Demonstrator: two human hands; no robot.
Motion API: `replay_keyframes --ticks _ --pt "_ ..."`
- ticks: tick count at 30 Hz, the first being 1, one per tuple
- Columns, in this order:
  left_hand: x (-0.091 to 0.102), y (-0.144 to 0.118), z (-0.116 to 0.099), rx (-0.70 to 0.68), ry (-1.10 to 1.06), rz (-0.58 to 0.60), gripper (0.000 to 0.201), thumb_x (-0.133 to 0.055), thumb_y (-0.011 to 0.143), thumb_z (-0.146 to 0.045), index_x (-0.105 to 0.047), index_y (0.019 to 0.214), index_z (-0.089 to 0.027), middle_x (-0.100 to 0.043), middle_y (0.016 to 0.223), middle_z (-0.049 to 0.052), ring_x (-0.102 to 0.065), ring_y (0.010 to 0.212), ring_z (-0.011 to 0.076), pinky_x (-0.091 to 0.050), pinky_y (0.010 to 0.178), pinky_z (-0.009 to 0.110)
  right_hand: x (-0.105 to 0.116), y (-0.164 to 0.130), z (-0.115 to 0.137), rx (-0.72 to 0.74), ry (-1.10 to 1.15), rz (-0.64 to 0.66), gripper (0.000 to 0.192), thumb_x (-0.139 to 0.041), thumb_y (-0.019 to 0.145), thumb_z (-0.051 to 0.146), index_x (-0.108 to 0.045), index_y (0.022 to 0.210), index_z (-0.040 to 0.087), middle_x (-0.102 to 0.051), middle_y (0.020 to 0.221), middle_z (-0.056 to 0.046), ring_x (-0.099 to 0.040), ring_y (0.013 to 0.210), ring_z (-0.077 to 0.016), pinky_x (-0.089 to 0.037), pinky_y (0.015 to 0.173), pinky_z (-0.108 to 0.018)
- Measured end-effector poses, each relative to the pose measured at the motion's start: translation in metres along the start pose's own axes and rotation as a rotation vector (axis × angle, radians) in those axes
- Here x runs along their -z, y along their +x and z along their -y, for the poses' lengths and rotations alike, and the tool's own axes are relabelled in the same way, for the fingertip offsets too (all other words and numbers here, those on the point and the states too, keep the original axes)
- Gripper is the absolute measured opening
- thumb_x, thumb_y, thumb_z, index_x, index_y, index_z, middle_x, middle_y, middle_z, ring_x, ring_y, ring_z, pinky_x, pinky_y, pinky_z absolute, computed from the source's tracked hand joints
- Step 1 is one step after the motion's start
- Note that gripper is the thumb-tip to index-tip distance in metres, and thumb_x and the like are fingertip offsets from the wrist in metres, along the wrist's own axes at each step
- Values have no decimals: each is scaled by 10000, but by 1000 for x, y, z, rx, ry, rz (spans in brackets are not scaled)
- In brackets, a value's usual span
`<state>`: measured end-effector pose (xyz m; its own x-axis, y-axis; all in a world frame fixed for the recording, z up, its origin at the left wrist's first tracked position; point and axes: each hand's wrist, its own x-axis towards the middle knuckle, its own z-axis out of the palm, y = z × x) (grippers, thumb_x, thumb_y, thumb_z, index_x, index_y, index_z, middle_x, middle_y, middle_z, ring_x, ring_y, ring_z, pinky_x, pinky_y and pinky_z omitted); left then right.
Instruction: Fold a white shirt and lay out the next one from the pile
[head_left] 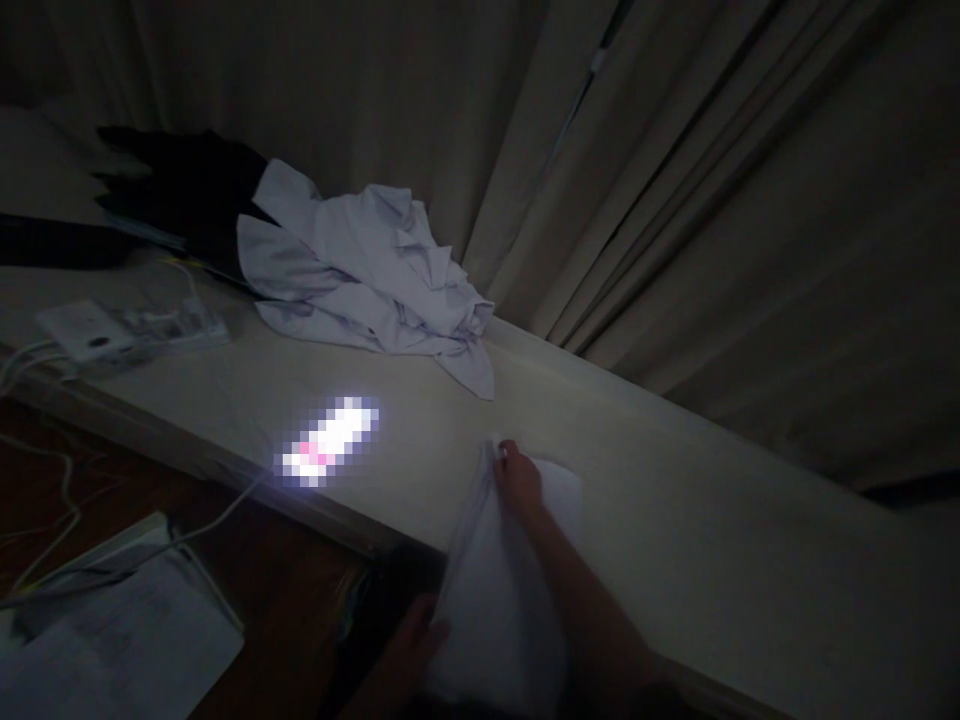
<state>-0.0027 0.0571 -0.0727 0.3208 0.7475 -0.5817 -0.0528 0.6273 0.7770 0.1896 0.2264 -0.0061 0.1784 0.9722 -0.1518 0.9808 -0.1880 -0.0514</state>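
Here by the curtains (675, 230), one white cloth (495, 610) is in hand, partly on the pale surface (720, 510), partly past its near edge: right hand (519, 478), grip pinched on the far end; left hand (416, 635) alongside, hold unclear. Rumpled white clothes (360, 260) lie apart, untouched.

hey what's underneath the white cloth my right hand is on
The pale ledge shows around the far end of the white cloth, by your right hand. Whatever lies directly beneath is covered, so I can't see it.

White held cloth (495, 610), beige curtains (427, 90)
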Motion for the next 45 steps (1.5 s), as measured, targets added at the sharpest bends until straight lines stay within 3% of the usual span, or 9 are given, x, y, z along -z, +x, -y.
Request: replay_keyframes --ticks 7,12,16,20,25,30,36,40,45 --pt "-2 -3 6 -39 -61 10 542 -650 595 -602 -599 1017 -265 -706 942 77 -661 882 287 -540 767 371 -6 15 3 100 -21 32 368 -302 931 321 -430 1266 241 -689 965 -65 -639 873 -188 -417 689 -271" --pt "0 -8 8 -70 -17 -38 667 -606 638 -578 -513 1217 -261 -663 1119 116 -642 983 293 -548 775 365 -6 34 -7 209 -61 -10 489 -317 892 165 -358 1376 225 -550 1275 -113 -539 1118 -191 -401 899 -306" --pt "4 -8 7 -140 41 -65 653 -614 626 -542 -536 1209 -258 -594 1267 87 -531 1191 294 -461 972 358 -8 45 -7 371 -112 29 538 -395 864 138 -387 1381 290 -392 1447 -84 -387 1292 -203 -308 1040 -349" --pt "6 -11 4 -178 101 -45 578 -608 645 -505 -572 1157 -238 -645 1176 91 -578 1118 287 -470 953 369 -14 52 2 505 -167 69 338 -467 848 177 -627 1136 248 -474 1377 -73 -375 1286 -205 -277 1060 -337" --pt "15 -17 -12 -207 196 -30 430 -569 699 -453 -614 1072 -244 -701 1001 76 -651 924 250 -537 781 335 -14 58 -3 540 -230 68 321 -488 806 144 -631 1090 183 -581 1191 -119 -423 1207 -225 -301 1023 -346" --pt "39 1 -50 -256 357 -113 301 -485 760 -362 -632 998 -250 -697 974 45 -634 951 221 -517 820 317 -12 63 -29 466 -275 81 306 -461 821 164 -656 1052 204 -612 1054 -126 -512 1056 -230 -369 903 -341" --pt "55 36 -102 -305 572 -119 307 -482 760 -260 -598 1044 -250 -701 937 23 -645 879 192 -506 774 305 -6 48 -77 424 -269 88 323 -485 796 151 -675 1042 238 -635 1070 -97 -517 1077 -213 -357 906 -322" --pt "36 42 -151 -421 943 -66 371 -372 847 -269 -552 1170 -250 -703 979 58 -652 887 196 -488 781 323 16 30 -117 380 -247 5 271 -513 729 128 -683 936 169 -666 963 -109 -548 1003 -197 -356 893 -293" --pt "-8 36 -239 -684 1339 -136 440 -296 895 -262 -482 1294 -250 -694 1062 95 -657 914 222 -480 799 362 90 10 -171 286 -207 -215 228 -489 676 139 -650 837 146 -650 864 -92 -548 880 -187 -359 838 -292"
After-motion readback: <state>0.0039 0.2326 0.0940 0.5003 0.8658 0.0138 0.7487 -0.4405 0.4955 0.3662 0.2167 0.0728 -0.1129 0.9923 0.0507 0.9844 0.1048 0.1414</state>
